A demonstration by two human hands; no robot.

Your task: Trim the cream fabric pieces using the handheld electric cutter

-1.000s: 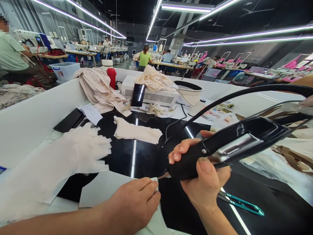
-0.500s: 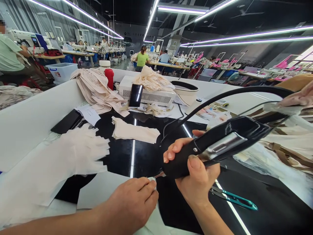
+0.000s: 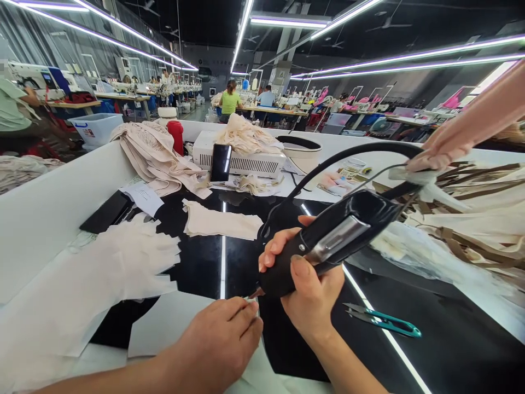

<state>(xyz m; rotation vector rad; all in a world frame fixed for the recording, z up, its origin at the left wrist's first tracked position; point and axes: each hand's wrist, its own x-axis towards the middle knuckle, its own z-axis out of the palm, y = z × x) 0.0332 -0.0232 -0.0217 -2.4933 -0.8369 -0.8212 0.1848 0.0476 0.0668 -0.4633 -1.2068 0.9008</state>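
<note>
My right hand (image 3: 305,284) is wrapped round the black handle of a corded hot-cutting tool (image 3: 332,241), whose metal tip points down and left to the edge of a white sheet (image 3: 172,323). My left hand (image 3: 223,342) lies curled on that sheet, fingertips pinching its corner right beside the tool tip. The tool's black cable (image 3: 348,153) arches up and to the right over the glossy black table (image 3: 241,262).
Teal thread snips (image 3: 383,320) lie right of my wrist. A stack of white cut pieces (image 3: 102,273) sits left, a cream piece (image 3: 221,221) in the middle. Behind stand a white machine (image 3: 246,158), phone (image 3: 220,162), red bottle (image 3: 176,137). Another person's hand (image 3: 438,145) reaches in at right.
The view has shifted so both hands and the tool sit further left and lower. Another person's arm has come further into view at the upper right. My grips are unchanged.
</note>
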